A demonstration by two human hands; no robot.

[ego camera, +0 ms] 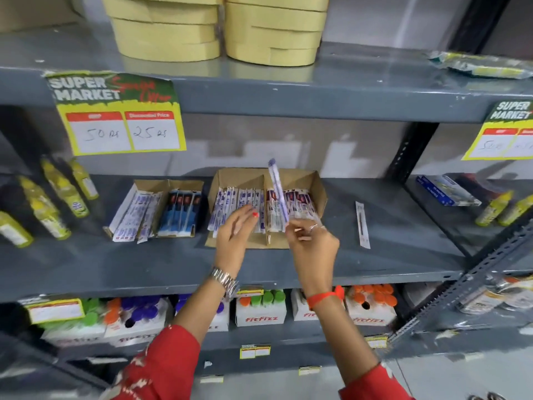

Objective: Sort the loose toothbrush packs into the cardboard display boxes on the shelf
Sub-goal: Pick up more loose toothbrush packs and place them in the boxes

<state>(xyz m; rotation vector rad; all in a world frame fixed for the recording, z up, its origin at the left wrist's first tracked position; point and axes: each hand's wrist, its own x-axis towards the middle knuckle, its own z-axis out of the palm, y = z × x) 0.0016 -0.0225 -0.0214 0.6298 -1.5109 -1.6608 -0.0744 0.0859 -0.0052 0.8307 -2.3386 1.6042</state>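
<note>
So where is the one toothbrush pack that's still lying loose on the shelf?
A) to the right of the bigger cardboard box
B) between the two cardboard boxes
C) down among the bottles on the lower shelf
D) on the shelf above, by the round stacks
A: the loose pack lies flat on the bare shelf, to the right of the bigger cardboard box, apart from it.

Two display boxes (268,203) side by side on shelf (375,255), loose pack (362,225) lying right of them

Price tag (503,131) (right edge) cut off, handwriting blurred.
</note>
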